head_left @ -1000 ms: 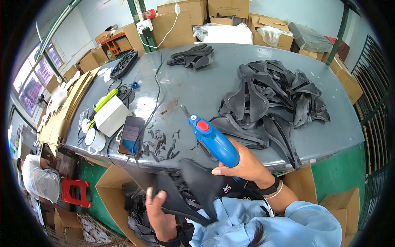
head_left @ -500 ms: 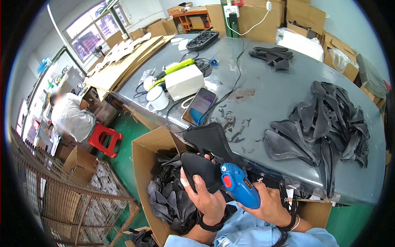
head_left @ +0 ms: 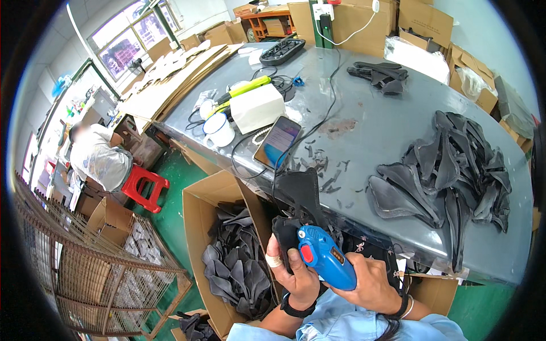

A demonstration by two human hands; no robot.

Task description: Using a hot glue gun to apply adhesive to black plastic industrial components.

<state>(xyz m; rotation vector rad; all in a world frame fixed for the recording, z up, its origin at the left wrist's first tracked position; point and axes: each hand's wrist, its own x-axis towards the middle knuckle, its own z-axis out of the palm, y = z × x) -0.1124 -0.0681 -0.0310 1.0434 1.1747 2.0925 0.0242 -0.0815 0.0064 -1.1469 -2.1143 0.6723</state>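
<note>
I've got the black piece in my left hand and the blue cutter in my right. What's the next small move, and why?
Probably a short drop of the black piece to the left, into the open cardboard box. The left hand holds it just beside that box, which already holds many similar black pieces, and the blue cutter in the right hand sits below the piece, not cutting it.

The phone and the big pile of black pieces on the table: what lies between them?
In the head view, small black offcuts lie scattered on the grey table between the phone and the pile.

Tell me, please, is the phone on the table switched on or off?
On. The phone lies face up on the grey table with its screen lit, showing pale coloured content.
</note>
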